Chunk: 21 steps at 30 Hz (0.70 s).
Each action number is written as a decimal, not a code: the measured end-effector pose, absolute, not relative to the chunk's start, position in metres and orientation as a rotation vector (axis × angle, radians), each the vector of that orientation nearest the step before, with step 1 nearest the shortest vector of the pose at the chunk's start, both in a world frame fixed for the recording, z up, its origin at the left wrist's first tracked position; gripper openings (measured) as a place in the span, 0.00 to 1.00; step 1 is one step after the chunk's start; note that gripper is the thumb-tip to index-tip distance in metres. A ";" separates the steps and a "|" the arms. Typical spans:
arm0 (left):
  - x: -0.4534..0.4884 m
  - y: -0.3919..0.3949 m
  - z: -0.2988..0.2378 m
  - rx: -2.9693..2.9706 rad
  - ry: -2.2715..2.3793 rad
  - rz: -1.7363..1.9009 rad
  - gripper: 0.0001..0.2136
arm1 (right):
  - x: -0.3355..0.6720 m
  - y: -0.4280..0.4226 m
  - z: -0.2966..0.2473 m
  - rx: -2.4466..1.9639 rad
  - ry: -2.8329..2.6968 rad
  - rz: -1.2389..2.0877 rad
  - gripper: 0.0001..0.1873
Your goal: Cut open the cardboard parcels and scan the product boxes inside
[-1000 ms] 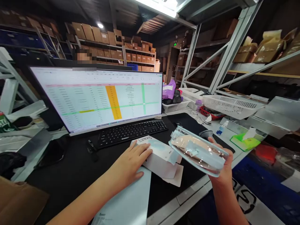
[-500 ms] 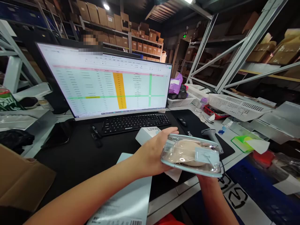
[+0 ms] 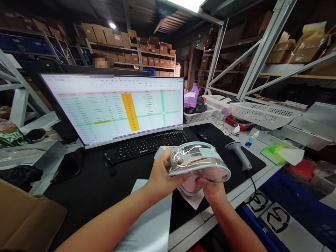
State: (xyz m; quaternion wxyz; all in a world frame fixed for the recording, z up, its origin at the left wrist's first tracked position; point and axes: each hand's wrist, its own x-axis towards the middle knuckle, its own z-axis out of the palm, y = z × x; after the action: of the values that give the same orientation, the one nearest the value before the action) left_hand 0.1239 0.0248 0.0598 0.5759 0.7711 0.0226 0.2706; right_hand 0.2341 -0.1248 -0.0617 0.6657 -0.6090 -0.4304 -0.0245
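Note:
A clear plastic pouch with light blue trim and a beige item inside is held above the black desk mat. My left hand grips its left end. My right hand holds it from underneath, fingers curled on its lower edge. A white box lies on the mat just behind the pouch, mostly hidden by it. A white sheet lies under my left forearm.
A wide monitor showing a spreadsheet and a black keyboard stand behind. A mouse and grey barcode scanner lie to the right, near white baskets. A cardboard box sits at left. A person is behind the monitor.
My left hand left the white box and took the pouch's left end. Both hands brought the pouch left and nearer, tilting it.

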 end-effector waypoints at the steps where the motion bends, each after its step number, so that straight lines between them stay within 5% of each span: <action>1: 0.124 0.025 0.062 1.808 0.062 0.637 0.20 | 0.234 -0.123 -0.058 -1.314 -0.929 -0.015 0.22; 5: 0.123 0.033 0.067 1.922 0.119 0.639 0.19 | 0.248 -0.129 -0.041 -1.340 -0.845 0.036 0.21; 9: 0.123 0.043 0.065 2.056 0.111 0.556 0.19 | 0.259 -0.153 -0.017 -1.269 -0.995 0.017 0.49; 16: 0.140 0.037 0.062 1.801 -0.139 0.555 0.24 | 0.268 -0.173 -0.009 -1.314 -1.122 0.055 0.63; 19: 0.153 0.038 0.062 1.784 -0.257 0.575 0.29 | 0.272 -0.173 -0.025 -1.347 -1.006 -0.036 0.53; 21: 0.158 0.043 0.057 1.948 -0.396 0.571 0.43 | 0.279 -0.181 -0.030 -1.362 -0.835 -0.178 0.42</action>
State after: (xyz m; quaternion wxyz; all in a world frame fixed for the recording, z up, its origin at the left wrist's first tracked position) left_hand 0.1580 0.0430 0.0570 0.5111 0.8095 -0.1645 0.2373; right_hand 0.2789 -0.1814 -0.0302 0.6941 -0.6100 -0.3740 -0.0799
